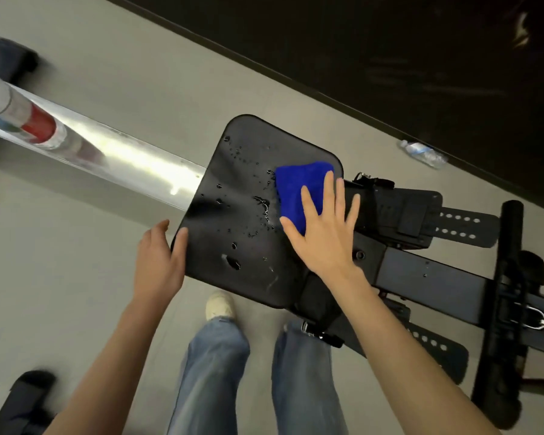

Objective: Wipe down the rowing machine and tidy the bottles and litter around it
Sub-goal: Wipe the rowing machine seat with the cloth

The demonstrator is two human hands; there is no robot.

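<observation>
The rowing machine's black seat (pixel 233 196) fills the middle of the view, speckled with water droplets. My right hand (pixel 321 227) lies flat, fingers spread, pressing a folded blue cloth (pixel 299 186) onto the seat's right side. My left hand (pixel 161 255) grips the seat's left edge, thumb on top. A shiny metal rail (pixel 132 155) runs from the seat to the upper left. A bottle with a red label (pixel 29 120) lies on that rail at the far left. A crushed clear plastic bottle (pixel 423 153) lies on the floor by the dark wall.
Black footrests with perforated straps (pixel 459 224) and the black handle bar (pixel 503 309) lie right of the seat. A dark wall (pixel 358 42) borders the grey floor. My jeans and a white shoe (pixel 219 306) stand beside the seat. A black rail foot (pixel 10 58) sits upper left.
</observation>
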